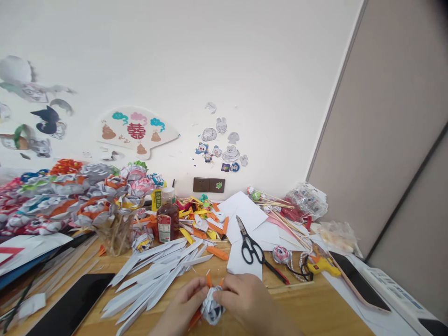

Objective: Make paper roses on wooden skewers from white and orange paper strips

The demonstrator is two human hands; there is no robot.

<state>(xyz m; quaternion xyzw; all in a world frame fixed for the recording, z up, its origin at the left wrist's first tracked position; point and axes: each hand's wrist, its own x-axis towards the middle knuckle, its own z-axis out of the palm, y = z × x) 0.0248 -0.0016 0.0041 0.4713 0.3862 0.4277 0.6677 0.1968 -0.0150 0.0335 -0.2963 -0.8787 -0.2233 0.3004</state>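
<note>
A white wall and greyish panel border a wooden table.

You're in a craft corner, judging by the paper flowers, paper strips, scissors and glue gun

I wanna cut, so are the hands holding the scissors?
No, the scissors lie beyond the left hand and right hand, which hold a paper flower.

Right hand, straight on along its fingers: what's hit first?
The grey-and-white folded-paper rosette, which the right hand is touching. Just beyond it, probably the left hand; exact depth is unclear from this single view.
</note>
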